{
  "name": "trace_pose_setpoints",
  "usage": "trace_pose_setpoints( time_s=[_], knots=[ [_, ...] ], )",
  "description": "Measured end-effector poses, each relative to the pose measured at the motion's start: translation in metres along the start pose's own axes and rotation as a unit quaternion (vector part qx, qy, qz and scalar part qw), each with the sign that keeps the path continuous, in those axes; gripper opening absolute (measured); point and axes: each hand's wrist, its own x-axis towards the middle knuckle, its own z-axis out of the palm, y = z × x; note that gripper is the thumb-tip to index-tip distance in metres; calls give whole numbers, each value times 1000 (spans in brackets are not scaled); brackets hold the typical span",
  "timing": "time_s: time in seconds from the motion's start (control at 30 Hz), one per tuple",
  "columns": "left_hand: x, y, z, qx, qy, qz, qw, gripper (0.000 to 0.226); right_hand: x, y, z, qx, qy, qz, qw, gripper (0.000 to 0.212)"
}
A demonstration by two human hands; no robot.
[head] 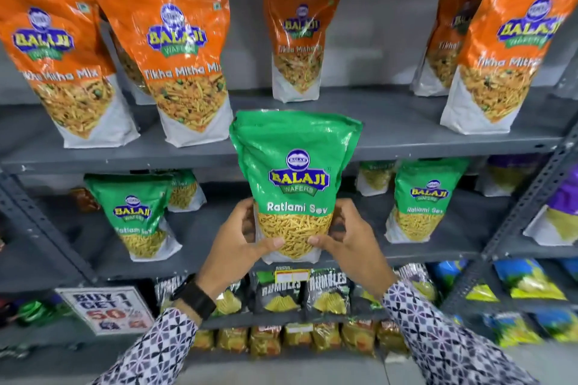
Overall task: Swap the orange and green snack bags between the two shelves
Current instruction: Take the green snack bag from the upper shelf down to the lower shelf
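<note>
While both forearms reach up from 6 o'clock in patterned sleeves, the left hand (240, 244) grips the lower left edge of the held green bag (294, 184), its thumb pressed on the clear window and its fingers curled behind. A black wristband (195, 295) sits on the left wrist. The right hand (345, 239) mirrors this pose on the lower right edge, thumb on the front and fingers wrapped around the side.

At 10 o'clock, two orange bags (184, 53) stand on the upper shelf (403, 141), leaning back. At 8 o'clock, a green bag (137, 216) stands on the lower shelf (431, 250), with a promotional sign (106, 309) below it at 7 o'clock.

The held green bag is at centre, upright, its long axis vertical and its printed face toward the camera. Its top overlaps the front lip of the upper shelf; its base is level with the lower shelf edge. Whether it rests there cannot be determined.

At 12 o'clock, one orange bag (298, 37) stands at the back of the upper shelf, behind the held bag's top. Black snack packs (301, 291) hang at 6 o'clock. At 2 o'clock, two more orange bags (503, 50) stand; at 4 o'clock, another green bag (420, 203) stands upright.
</note>
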Motion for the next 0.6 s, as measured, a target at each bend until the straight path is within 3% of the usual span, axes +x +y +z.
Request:
trace_pose_setpoints(
  time_s=[0.23, 0.4, 0.6],
  knots=[
    [26, -87, 18, 25, -33, -105, 994, 83, 18, 80, 41, -33, -26, 99, 994, 51],
    [68, -113, 35, 53, -42, -141, 988, 71, 52, 105, 57, -67, -10, 118, 991, 50],
    [106, -135, 48, 77, -29, -151, 985, 75, 90, 122, 62, -98, -4, 142, 985, 57]
  ],
)
